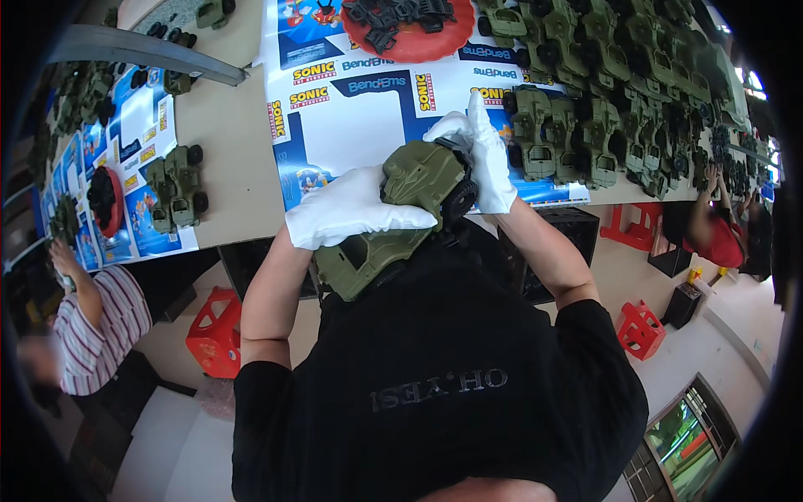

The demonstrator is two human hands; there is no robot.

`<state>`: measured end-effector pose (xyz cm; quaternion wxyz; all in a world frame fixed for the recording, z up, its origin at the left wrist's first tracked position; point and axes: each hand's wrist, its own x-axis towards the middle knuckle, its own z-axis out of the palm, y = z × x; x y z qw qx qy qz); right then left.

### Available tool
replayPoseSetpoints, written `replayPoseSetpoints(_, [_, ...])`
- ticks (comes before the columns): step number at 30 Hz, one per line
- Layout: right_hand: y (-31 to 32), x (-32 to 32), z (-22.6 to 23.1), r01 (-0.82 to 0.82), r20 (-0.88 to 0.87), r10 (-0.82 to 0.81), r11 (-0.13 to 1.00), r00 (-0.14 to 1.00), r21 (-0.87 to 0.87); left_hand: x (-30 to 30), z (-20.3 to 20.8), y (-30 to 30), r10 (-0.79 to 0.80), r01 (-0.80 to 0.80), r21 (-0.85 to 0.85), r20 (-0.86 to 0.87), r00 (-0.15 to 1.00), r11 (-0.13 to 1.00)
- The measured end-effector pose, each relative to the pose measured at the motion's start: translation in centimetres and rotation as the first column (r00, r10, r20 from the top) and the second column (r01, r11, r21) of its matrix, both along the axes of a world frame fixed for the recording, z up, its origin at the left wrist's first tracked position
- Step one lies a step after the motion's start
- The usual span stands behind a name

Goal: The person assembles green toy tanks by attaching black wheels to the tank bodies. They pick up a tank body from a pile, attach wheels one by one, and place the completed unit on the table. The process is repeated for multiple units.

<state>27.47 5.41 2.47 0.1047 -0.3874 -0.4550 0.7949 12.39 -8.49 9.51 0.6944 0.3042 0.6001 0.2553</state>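
An olive-green toy military truck (418, 180) is held tilted between my two white-gloved hands, over the table's near edge. My left hand (347, 211) grips the body from the left, its thumb lying along the side. At the truck's front end, my right hand (492, 163) is wrapped round the right side by a black wheel (460, 201). The right fingertips are partly hidden behind the truck. The rear part of the body (364, 263) hangs down toward my black shirt.
Printed blue-and-white sheets (351, 125) cover the table (226, 151). Ahead is a red plate (460, 38) with black plastic parts. Rows of green toy trucks (602, 125) stand at the right, others (174, 188) at the left. A grey metal bar (150, 52) crosses the left. Co-workers (104, 326) flank me.
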Motion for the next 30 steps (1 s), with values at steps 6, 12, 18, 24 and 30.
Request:
replayPoseSetpoints(6, [0.9,0.2,-1.1,-0.023,-0.014,0.022,0.996,1.0,-0.086,0.2,-0.2,0.0,-0.01,0.014,0.057,-0.071,0.997,0.998])
replayPoseSetpoints(12, [1.7,-0.3,-0.7,-0.073,0.037,0.08,0.981,0.996,-0.178,0.7,-0.8,0.0,-0.003,0.012,0.091,-0.103,0.995,0.996])
replayPoseSetpoints(18, [0.3,-0.3,0.0,-0.028,-0.013,0.029,0.999,0.999,0.037,0.7,-1.0,0.1,0.027,-0.022,0.066,-0.067,0.997,0.998])
replayPoseSetpoints(24, [1.1,-0.1,-0.6,-0.03,-0.046,0.023,0.985,0.999,-0.168,0.9,-0.4,0.3,0.022,-0.016,0.088,-0.071,0.997,0.996])
replayPoseSetpoints(30, [0.5,0.4,-0.6,-0.01,-0.1,0.003,0.998,0.995,-0.069,0.8,-0.5,0.4,-0.004,0.015,0.086,-0.124,0.992,0.996])
